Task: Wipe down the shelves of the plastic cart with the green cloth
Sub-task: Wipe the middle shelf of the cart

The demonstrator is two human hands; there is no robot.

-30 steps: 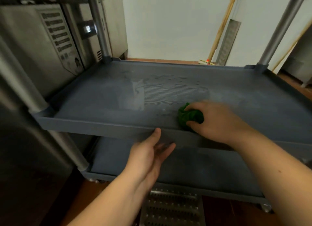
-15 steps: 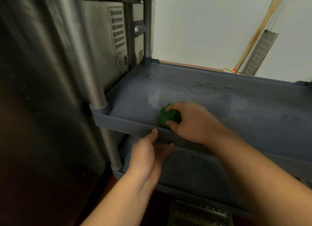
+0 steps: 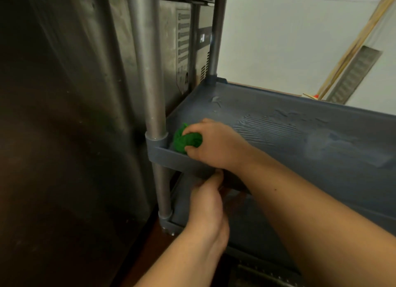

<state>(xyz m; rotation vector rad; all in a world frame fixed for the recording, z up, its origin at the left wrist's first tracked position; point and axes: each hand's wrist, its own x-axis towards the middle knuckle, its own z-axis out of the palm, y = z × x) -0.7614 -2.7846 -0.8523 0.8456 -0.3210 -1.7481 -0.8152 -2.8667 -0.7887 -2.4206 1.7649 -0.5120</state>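
Note:
The grey plastic cart's middle shelf [image 3: 321, 141] runs across the right half of the view, with wet wipe streaks on it. My right hand [image 3: 214, 145] grips the bunched green cloth [image 3: 184, 140] and presses it into the shelf's near left corner, next to the metal post [image 3: 150, 72]. My left hand [image 3: 207, 203] is below, its thumb up against the front rim [image 3: 177, 160] of that shelf; its fingers are hidden under the rim. The lower shelf [image 3: 252, 226] shows beneath my arms.
A stainless steel appliance [image 3: 85, 115] stands close on the left of the cart. A second post [image 3: 215, 33] rises at the far left corner. Wooden handles [image 3: 351, 51] and a metal grille [image 3: 353, 74] lean on the white wall behind.
My right hand has slid the cloth left along the shelf's front into the corner by the post. My left hand has moved up to the rim. The view has swung left.

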